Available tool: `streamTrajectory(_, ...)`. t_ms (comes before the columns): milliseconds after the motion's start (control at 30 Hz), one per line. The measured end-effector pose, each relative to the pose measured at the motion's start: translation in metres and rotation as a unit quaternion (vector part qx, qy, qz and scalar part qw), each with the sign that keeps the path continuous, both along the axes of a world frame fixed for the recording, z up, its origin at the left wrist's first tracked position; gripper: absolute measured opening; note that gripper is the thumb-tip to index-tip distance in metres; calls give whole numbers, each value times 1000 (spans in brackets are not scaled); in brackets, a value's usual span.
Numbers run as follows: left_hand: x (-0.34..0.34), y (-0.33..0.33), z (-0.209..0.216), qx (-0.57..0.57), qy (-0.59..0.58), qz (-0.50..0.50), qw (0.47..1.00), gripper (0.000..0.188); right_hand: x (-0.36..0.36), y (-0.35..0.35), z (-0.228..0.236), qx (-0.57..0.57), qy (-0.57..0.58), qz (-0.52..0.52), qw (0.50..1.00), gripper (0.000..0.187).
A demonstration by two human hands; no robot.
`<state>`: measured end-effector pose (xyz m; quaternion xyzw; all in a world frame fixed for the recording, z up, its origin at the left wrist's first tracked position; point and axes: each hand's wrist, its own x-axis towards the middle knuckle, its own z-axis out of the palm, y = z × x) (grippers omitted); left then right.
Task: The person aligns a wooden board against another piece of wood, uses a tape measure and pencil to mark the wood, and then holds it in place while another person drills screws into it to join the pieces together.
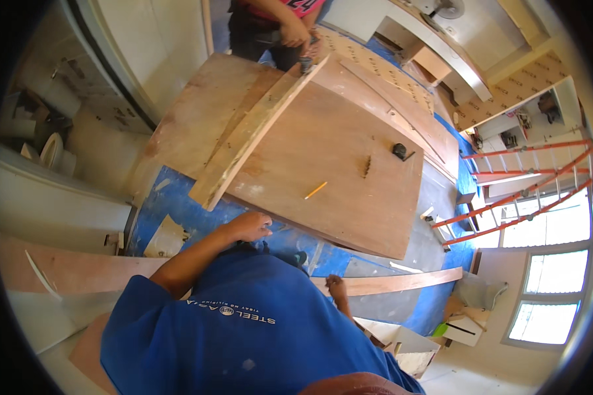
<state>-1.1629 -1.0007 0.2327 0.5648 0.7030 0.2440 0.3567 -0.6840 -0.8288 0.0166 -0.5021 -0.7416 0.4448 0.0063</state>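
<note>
My left hand (249,227) hangs in the air close to the near edge of a brown plywood sheet (336,158), its fingers loosely bent and nothing visible in them. A long wooden board (257,141) lies across the sheet, its near end just beyond that hand. On the plywood rest a yellow pencil (315,190) and a black tape measure (400,151). Lower down, my right hand (336,287) is closed in front of a long narrow wood strip (402,283). Whether it grips the strip or something small cannot be made out.
Across the sheet, another person (273,29) holds a tool (306,64) at the board's far end. An orange ladder (527,191) stands at the right. Blue covering (168,220) lies on the floor, with a white scrap piece (167,238) at left. A doorway opens on the left.
</note>
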Motion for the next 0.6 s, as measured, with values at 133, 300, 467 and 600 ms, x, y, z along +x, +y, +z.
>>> streamTrajectory(133,-11,-40,0,12,-49,85,995,34,-93,38,69,93,43,31,994,28)
streamTrajectory(300,-28,-83,16,30,-99,212,972,32,-243,75,143,146,93,116,978,34)
streamTrajectory(467,-41,-126,42,15,-106,352,930,35,-324,96,119,273,124,259,918,52)
streamTrajectory(600,-37,-170,45,-46,-53,448,891,36,-365,75,128,247,-11,294,923,71)
